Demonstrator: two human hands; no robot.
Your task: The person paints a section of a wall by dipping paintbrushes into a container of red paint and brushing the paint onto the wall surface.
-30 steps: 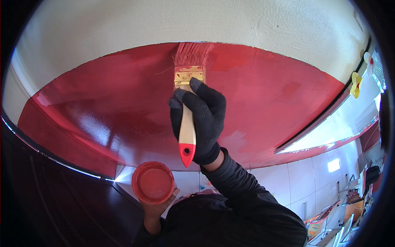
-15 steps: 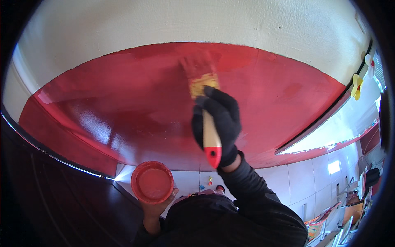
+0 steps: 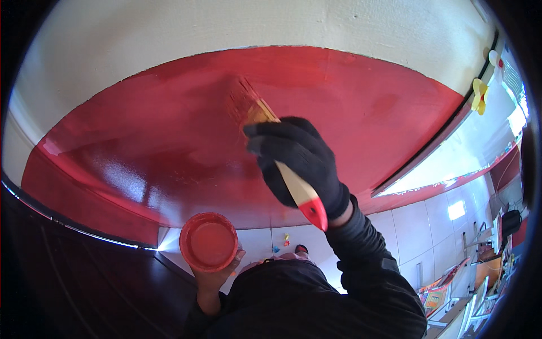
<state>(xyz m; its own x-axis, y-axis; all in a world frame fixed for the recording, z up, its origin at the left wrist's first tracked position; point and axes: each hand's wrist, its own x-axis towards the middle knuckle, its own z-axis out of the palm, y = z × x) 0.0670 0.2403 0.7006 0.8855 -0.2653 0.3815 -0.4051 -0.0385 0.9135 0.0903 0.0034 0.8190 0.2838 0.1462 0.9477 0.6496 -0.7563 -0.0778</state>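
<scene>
On the far left I see a dark panel [image 3: 73, 277]. Next, low down, the person's bare left hand [image 3: 214, 278] grips a red tub [image 3: 184, 243], thumb at its right side, with red paint [image 3: 210, 243] inside. Further right, the black-gloved right hand [image 3: 309, 161] has its fingers closed around a paintbrush [image 3: 294, 183], bristles slanting up and left at the red wall [image 3: 152, 118]; from here I can't tell whether they touch. At far right hangs a yellow ornament [image 3: 480, 96].
</scene>
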